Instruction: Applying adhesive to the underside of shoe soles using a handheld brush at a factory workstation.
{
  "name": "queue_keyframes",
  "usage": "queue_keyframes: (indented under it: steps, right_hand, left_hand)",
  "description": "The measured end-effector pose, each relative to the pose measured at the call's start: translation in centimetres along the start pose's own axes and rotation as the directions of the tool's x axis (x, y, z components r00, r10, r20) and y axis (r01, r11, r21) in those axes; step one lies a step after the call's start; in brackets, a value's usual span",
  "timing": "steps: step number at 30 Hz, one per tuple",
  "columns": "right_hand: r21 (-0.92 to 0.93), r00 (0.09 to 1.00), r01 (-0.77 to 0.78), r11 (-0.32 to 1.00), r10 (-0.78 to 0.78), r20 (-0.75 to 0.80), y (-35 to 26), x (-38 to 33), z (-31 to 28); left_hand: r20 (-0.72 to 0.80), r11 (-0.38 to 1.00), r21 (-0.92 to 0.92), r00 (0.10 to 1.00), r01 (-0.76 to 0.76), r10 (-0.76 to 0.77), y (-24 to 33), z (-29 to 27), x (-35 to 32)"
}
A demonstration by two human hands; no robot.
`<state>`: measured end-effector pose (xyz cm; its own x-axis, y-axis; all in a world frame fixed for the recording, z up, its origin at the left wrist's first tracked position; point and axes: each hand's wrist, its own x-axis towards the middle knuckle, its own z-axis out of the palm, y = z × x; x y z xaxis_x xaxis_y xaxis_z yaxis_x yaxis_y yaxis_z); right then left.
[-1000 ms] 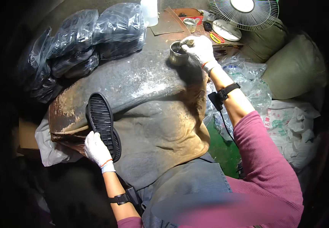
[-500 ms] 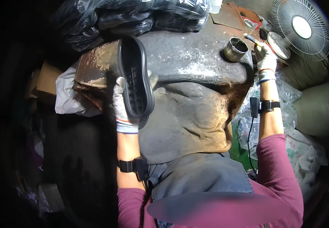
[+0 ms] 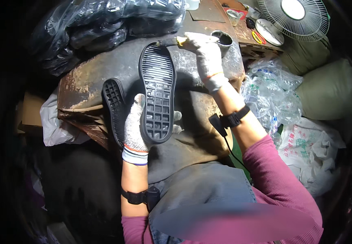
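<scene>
My left hand (image 3: 134, 128), in a whitish work glove, grips a black shoe sole (image 3: 158, 87) with the thumb along one edge and fingertips showing past the other. The sole's ribbed and gridded face is turned up. In my gloved right hand (image 3: 206, 53) is a brush (image 3: 168, 42), its dark bristles at the far rounded end of that sole. A second black sole (image 3: 114, 105) with a similar grid lies tilted just left of my left hand; what supports it is partly hidden. Behind my right hand stands a small pot (image 3: 225, 38) with a dark inside.
The dark, worn bench (image 3: 78, 87) has peeling edges. Plastic-wrapped black bundles (image 3: 98, 30) sit at the far left. A fan (image 3: 296, 16), yellow-orange scissors (image 3: 259, 38) and a round white disc (image 3: 269, 31) are far right. Clear plastic bags (image 3: 271, 91) lie below them.
My right hand has come left from beside the pot, bringing the brush to the sole. A ribbed, gridded face now shows on the held sole, and a separate sole lies to its left. The view has shifted.
</scene>
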<state>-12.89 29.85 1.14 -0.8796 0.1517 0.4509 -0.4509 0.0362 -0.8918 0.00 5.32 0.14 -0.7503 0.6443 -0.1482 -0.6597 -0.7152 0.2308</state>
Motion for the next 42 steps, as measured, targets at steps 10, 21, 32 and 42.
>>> queue_keyframes:
  steps: [10, 21, 32, 42]
  right_hand:
    - [0.078, 0.943, -0.285, 0.955, 0.265, 0.203, -4.7, -6.7, 3.0]
    - [0.039, 0.818, -0.408, 0.912, 0.346, 0.46, -9.7, -13.9, 1.4]
    - [-0.229, 0.948, -0.229, 0.946, 0.27, 0.166, -7.0, -7.3, -0.2]
    - [-0.624, 0.838, 0.544, 0.561, -0.395, 0.376, -3.9, -4.2, -1.3]
  left_hand:
    - [0.138, 0.971, -0.161, 0.978, 0.176, -0.154, 0.1, -2.3, -1.5]
    - [-0.031, 0.985, -0.053, 0.986, -0.166, 0.165, 1.6, -3.4, 0.3]
    - [-0.261, 0.826, 0.564, 0.952, 0.015, 0.161, 3.2, 2.3, -1.9]
    - [-0.261, 0.939, 0.337, 0.965, 0.069, 0.023, 1.1, -1.2, -2.3]
